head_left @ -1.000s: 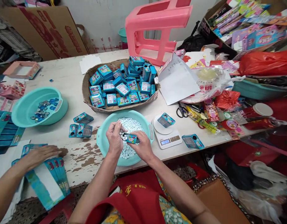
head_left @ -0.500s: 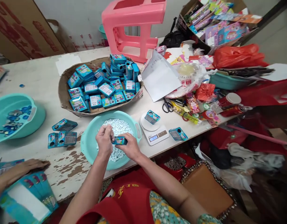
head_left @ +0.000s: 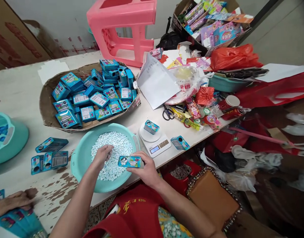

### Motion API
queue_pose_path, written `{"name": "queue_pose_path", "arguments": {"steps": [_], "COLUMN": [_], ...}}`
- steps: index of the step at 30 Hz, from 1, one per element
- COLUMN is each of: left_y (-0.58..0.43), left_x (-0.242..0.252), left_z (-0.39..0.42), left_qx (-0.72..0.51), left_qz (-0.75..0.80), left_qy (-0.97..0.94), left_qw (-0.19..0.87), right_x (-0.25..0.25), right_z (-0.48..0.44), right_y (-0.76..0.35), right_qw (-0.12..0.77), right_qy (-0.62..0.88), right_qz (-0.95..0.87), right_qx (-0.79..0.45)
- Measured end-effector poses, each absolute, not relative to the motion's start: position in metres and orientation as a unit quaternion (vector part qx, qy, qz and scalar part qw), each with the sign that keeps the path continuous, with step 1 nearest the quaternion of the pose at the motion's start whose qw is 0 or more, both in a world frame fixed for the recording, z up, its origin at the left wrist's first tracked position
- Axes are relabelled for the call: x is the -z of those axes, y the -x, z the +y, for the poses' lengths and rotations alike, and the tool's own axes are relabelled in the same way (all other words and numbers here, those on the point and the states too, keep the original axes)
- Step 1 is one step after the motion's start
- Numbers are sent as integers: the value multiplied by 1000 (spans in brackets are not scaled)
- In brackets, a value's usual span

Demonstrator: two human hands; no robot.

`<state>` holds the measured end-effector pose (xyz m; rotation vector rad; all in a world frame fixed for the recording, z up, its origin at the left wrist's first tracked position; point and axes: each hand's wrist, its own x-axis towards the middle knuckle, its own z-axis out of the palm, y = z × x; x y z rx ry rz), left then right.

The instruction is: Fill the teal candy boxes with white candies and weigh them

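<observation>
My right hand [head_left: 147, 167] grips a small blue candy box [head_left: 130, 161] over the right side of the basin. The box's round hole faces up, with white candies showing inside. My left hand [head_left: 104, 156] is closed, its fingers bunched at the heap of pale candies [head_left: 114, 142]; whatever they pinch is hidden. The heap lies in a turquoise basin [head_left: 79, 165]. Right of it, a white digital scale [head_left: 158, 145] carries another open blue box [head_left: 151, 127]. One more open box [head_left: 180, 142] stands beside the scale.
A cardboard tray [head_left: 46, 109] of blue boxes sits behind the basin. Several open boxes [head_left: 52, 152] stand left, near a second turquoise basin [head_left: 20, 142]. Another person's hand [head_left: 14, 201] rests on flat blue packaging. Scissors [head_left: 168, 113] and clutter lie right; a pink stool [head_left: 122, 19] stands behind.
My left hand has left the box's opening and moved down-left to the candies. My right hand has tilted the box so its top shows more. The view has shifted to the right.
</observation>
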<state>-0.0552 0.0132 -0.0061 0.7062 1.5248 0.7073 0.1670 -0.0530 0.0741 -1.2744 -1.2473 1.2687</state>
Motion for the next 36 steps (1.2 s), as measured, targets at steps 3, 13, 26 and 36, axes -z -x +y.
{"name": "queue_pose_path", "arguments": {"steps": [3,13,26,36], "left_y": [51,-85,-38,0], "left_x": [-10,-40,-98,-72], "left_z": [22,114,112,8], "left_qx": [-148,-215,-397,-534], "left_qz": [693,452,529,467], "left_qy": [-544,-819,-626,-131], "left_qw": [449,279,413,692], "right_x": [-76,-43,-18,-96], "right_z": [-55,-34,48,3], "right_y": [-191,-280,-253,-172], "right_qw": [472,481,470,252], "right_qy": [541,660,672,559], "right_qz": [-479,-447,-513,-671], "right_qx": [-505,-366,-252,-418]}}
